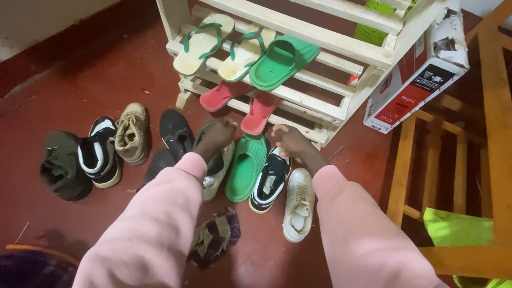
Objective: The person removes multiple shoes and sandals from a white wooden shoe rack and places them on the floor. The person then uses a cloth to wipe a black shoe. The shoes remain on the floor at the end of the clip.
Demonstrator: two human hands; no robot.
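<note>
Right beside the rack, a red-and-white carton leans; both hands' grip cannot be told.

A home: a wooden shoe rack holds sandals, worn shoes lie on the red floor before it, a carton beside it.

A red-and-white cardboard box, apparently torn on top, leans against the rack's right side.

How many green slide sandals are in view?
2. One green slide lies on the wooden rack beside the flip-flops; the other green slide is on the floor between both hands. More may be hidden.
</note>
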